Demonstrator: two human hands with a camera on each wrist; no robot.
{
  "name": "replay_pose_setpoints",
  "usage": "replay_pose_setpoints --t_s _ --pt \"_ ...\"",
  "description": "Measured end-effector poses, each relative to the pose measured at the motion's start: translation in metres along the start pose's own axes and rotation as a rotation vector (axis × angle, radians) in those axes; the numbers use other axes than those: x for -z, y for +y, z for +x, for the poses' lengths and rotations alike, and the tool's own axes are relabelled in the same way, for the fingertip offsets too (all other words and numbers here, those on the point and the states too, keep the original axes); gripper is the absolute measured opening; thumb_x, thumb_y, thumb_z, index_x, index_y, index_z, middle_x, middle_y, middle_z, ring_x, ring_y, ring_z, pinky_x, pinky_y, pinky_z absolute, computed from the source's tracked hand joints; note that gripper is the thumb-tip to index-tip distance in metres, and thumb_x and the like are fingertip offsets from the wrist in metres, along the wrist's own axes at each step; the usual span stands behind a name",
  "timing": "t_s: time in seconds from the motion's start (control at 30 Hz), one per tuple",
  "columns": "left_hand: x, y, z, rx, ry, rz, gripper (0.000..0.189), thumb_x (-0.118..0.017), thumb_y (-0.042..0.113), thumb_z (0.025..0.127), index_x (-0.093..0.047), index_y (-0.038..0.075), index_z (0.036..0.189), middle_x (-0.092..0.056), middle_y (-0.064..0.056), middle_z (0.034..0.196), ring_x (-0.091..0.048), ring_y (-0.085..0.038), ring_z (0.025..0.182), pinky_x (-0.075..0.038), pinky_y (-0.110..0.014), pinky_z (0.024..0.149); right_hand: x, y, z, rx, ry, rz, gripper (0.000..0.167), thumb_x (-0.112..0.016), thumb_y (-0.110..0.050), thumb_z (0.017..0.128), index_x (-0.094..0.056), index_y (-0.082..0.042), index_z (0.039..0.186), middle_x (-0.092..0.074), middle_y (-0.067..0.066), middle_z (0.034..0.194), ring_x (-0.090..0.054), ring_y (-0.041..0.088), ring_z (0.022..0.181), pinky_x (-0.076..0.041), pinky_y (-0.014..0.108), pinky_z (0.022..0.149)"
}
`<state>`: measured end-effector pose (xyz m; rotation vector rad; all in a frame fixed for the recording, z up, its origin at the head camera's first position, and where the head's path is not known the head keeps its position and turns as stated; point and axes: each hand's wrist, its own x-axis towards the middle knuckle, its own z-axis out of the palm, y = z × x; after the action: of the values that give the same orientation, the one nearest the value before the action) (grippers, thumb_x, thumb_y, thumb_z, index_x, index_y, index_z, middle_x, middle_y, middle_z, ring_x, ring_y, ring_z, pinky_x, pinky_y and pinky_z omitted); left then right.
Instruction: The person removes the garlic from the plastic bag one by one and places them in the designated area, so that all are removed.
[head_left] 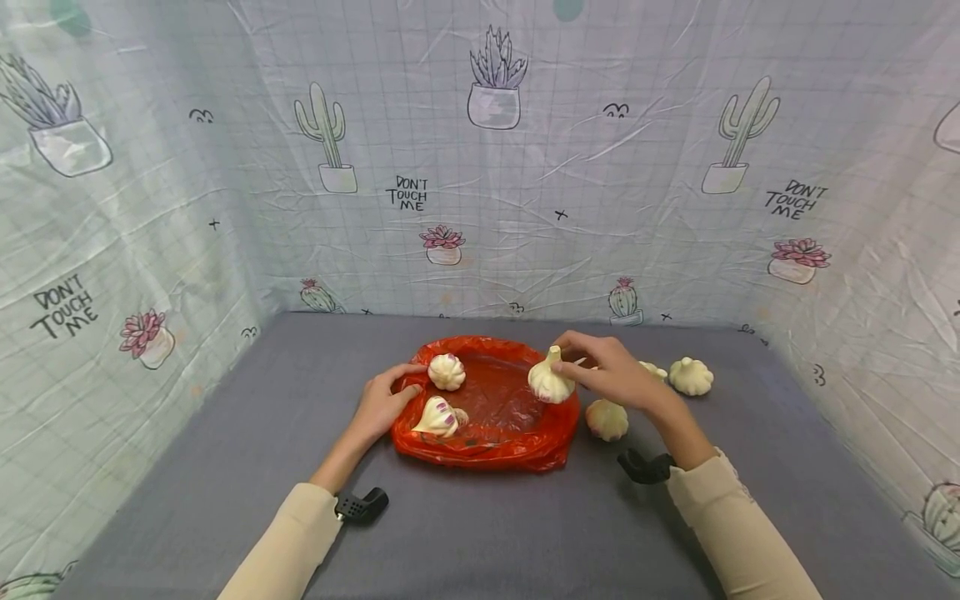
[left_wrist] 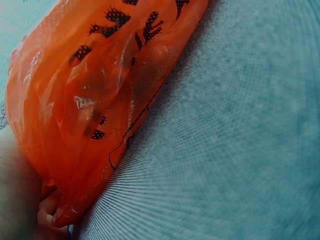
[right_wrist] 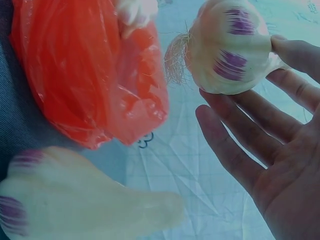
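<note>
An orange-red plastic bag [head_left: 558,446] lies on the table with its mouth rolled wide. My left hand [head_left: 382,404] grips the bag's left rim; the left wrist view has its fingertips [left_wrist: 47,212] bent around the bag's edge. My right hand [head_left: 611,371] pinches a garlic bulb [head_left: 550,382] near its stem, over the right side of the bag. In the right wrist view that bulb [right_wrist: 230,47] has purple marks and a tuft of roots. Inside the bag, on the left, sit a white garlic bulb [head_left: 446,372] and a purple-marked one [head_left: 437,417].
To the right of the bag lies a garlic bulb [head_left: 607,420]. Farther back are another bulb [head_left: 691,377] and one partly hidden behind my right hand [head_left: 654,371]. A cactus-printed cloth [head_left: 495,208] walls in the grey table [head_left: 487,533] at the back and sides.
</note>
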<state>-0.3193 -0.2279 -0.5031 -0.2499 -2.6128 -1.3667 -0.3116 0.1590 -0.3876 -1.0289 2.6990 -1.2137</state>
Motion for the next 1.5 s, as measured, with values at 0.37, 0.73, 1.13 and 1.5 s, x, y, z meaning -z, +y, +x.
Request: replay_pose_setpoints --t_s 0.37,0.73,1.13,1.5 --pt "0.000 -0.001 0.000 0.007 0.005 0.012 0.036 -0.069 0.016 0.097 -0.071 0.020 0.132 -0.061 -0.015 0.146 -0.052 -0.038 0.142 -0.041 -0.057 0.117 0.017 0.005 -0.009 -0.014 0.063 -0.041 0.012 -0.065 -0.028 0.103 -0.066 -0.020 0.111 -0.075 -0.001 0.108 -0.072 0.018 0.106 -0.059 0.037 0.091" --pt "-0.002 0.002 -0.001 0.022 -0.006 -0.029 0.036 -0.068 0.015 0.098 -0.070 0.018 0.133 -0.059 -0.016 0.149 -0.050 -0.037 0.144 -0.040 -0.057 0.117 0.040 0.012 -0.032 -0.081 0.083 -0.072 0.018 -0.063 -0.028 0.104 -0.065 -0.018 0.119 -0.074 0.002 0.115 -0.071 0.020 0.111 -0.057 0.033 0.093" --pt "-0.003 0.002 -0.002 0.021 -0.003 -0.024 0.037 -0.068 0.014 0.097 -0.070 0.016 0.134 -0.059 -0.017 0.149 -0.050 -0.038 0.144 -0.040 -0.058 0.117 0.071 0.040 -0.067 -0.145 0.114 -0.127 0.015 -0.062 -0.030 0.105 -0.066 -0.020 0.116 -0.074 0.003 0.115 -0.067 -0.001 0.104 -0.056 0.028 0.081" --pt "-0.002 0.002 -0.003 0.031 -0.007 -0.024 0.037 -0.068 0.014 0.098 -0.069 0.017 0.134 -0.059 -0.016 0.149 -0.049 -0.038 0.144 -0.039 -0.059 0.117 0.090 0.063 -0.087 -0.204 0.030 -0.057 0.015 -0.062 -0.025 0.104 -0.067 -0.013 0.112 -0.072 0.007 0.107 -0.066 0.006 0.091 -0.053 0.031 0.071"
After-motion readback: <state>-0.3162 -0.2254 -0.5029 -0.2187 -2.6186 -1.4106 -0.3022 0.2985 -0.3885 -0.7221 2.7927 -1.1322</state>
